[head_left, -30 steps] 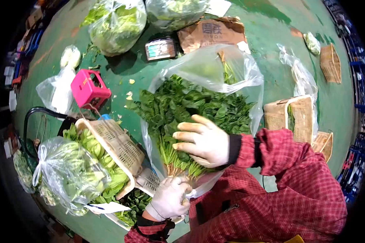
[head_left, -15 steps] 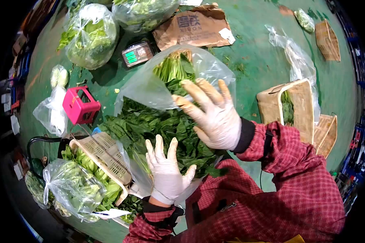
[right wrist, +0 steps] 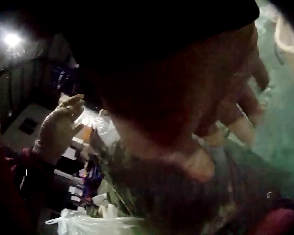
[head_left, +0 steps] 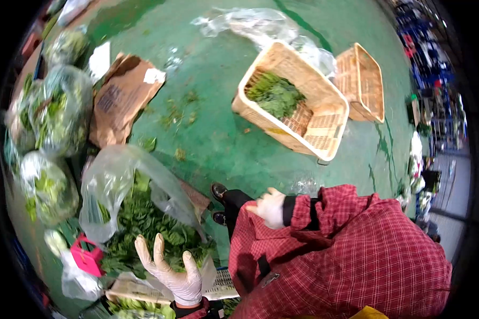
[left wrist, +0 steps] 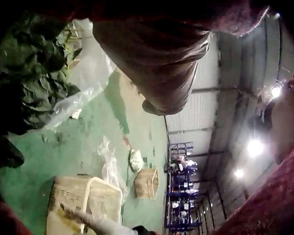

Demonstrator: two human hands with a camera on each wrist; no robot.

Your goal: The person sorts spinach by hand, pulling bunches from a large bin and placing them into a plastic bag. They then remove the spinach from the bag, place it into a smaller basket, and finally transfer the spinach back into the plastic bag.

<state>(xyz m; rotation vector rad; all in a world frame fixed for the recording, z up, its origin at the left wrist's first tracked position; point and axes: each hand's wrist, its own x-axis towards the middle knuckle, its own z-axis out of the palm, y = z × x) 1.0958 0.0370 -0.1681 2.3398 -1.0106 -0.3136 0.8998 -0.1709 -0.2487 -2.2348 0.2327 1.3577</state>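
In the head view my gloved left hand [head_left: 178, 276] is raised with fingers spread, over the near edge of the leafy greens [head_left: 160, 228] in a clear plastic bag [head_left: 109, 165]. It holds nothing. My right hand [head_left: 271, 208], also gloved and empty, hovers in front of the plaid garment, apart from the bag. In the right wrist view its fingers hang loosely, with the left hand [right wrist: 56, 127] visible behind. The left wrist view shows the greens [left wrist: 29, 68] at upper left and the right hand [left wrist: 108, 226] at the bottom.
A basket [head_left: 282, 135] with a bunch of greens lies ahead, with another basket [head_left: 359, 87] beyond it. Loose plastic [head_left: 261, 26], brown paper [head_left: 120, 98], filled bags [head_left: 51, 191] and a pink stool [head_left: 87, 256] are on the floor. A crate [head_left: 136, 290] stands at the near edge.
The view has swung right, towards the baskets. The right hand has left the greens and come back near the body. The left hand has lifted and stays spread.
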